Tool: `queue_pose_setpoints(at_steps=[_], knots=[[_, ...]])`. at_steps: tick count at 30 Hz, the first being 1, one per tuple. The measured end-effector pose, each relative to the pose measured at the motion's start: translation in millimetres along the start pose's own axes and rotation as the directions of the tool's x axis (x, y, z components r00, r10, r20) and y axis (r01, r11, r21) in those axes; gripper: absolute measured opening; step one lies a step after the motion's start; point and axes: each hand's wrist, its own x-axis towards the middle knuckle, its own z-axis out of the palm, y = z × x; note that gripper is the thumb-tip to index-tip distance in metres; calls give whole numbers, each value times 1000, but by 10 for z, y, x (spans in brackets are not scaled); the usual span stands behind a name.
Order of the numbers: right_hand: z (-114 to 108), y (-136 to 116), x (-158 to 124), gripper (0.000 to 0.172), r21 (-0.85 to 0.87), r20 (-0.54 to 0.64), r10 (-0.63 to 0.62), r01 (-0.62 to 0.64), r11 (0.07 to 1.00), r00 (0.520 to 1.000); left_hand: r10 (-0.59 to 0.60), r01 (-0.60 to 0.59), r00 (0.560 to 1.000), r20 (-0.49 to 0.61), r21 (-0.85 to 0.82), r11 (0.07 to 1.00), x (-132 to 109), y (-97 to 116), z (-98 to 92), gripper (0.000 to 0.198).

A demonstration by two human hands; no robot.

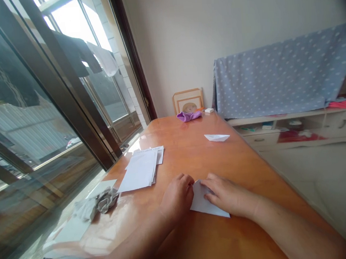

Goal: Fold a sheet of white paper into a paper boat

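Head-mounted view, facing forward and down, near the left hand (177, 196) and right hand (226, 193)

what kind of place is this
Most likely a room in someone's home. Clothes hang at the window, a polka-dot cloth drapes over a low white cabinet, and a framed picture stands at the far end of the orange wooden table.

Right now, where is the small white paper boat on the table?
In the head view, the paper boat lies on the orange table, right of the white paper stack and nearer the camera than the purple cloth.
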Motion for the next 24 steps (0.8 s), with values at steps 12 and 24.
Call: queue_pose_setpoints(at_steps=[12,24], knots=[[35,81,28,15,35,-74,27,-25,999,997,193,-200,979,61,149,968,-220,68,81,19],[35,83,34,14,33,-73,47,-44,998,996,228,-237,971,72,153,960,-206,4,167,19]])
